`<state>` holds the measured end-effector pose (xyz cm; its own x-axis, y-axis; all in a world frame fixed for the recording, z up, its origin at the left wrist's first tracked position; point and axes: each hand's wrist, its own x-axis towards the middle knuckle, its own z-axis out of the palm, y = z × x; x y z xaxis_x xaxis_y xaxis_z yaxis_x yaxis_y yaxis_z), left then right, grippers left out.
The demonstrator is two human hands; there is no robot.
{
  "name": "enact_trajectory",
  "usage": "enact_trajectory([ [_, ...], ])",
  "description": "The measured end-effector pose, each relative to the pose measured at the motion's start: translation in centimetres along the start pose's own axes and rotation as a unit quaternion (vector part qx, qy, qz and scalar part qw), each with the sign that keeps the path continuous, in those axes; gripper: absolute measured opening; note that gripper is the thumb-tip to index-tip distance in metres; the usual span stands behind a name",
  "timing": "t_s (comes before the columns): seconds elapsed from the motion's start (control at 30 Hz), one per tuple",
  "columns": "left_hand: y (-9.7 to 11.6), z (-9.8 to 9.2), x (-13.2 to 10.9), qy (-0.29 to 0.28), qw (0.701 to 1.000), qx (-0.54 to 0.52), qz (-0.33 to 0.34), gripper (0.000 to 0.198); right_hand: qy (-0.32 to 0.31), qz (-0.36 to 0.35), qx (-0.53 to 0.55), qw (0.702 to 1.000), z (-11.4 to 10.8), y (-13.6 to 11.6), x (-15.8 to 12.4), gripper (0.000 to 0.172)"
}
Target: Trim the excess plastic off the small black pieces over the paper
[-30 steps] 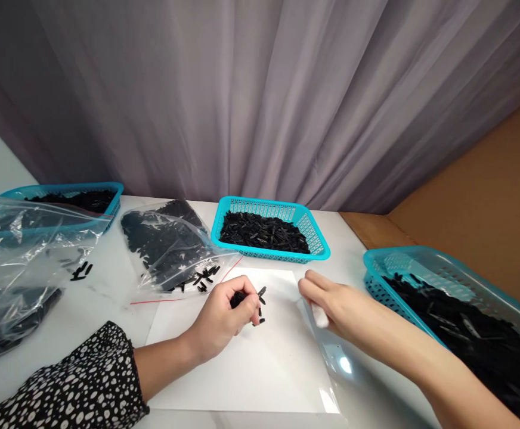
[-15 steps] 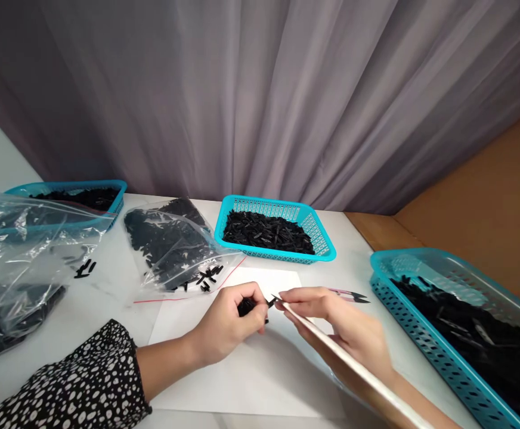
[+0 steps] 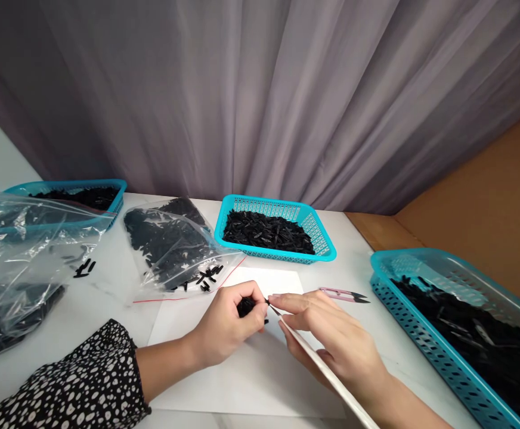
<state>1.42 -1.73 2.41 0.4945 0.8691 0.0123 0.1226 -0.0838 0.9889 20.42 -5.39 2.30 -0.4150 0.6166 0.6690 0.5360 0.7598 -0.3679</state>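
- The left hand rests on the white paper sheet, fingers curled shut around a bunch of small black pieces. One piece pokes out between thumb and forefinger.
- The right hand sits just beside it and pinches a thin pale strip between thumb and fingers. The strip's tip meets the piece that pokes out.
- The strip runs back along the right forearm toward the lower edge. It may be a flat clear bag seen edge-on, but the view is too thin to tell.
- Pink-handled snips lie on the table just beyond the right hand, untouched.
- A zip bag of black pieces lies near the left hand, with a few pieces spilled at its mouth.
- The middle teal basket, the right teal basket and the far left teal basket all hold black pieces.
- A large crumpled clear bag lies at the left, with loose black pieces beside it.
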Motion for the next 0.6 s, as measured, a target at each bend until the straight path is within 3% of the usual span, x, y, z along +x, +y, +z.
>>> enact_trajectory([
  [0.27,0.1,0.0,-0.1,-0.002,1.0,0.019,0.007,0.022,-0.009,-0.006,-0.01,1.0,-0.4,-0.2,0.5,0.017],
  [0.6,0.1,0.0,-0.1,-0.008,1.0,0.012,-0.002,0.027,-0.088,-0.06,-0.094,0.99,-1.1,-1.1,1.0,0.028],
])
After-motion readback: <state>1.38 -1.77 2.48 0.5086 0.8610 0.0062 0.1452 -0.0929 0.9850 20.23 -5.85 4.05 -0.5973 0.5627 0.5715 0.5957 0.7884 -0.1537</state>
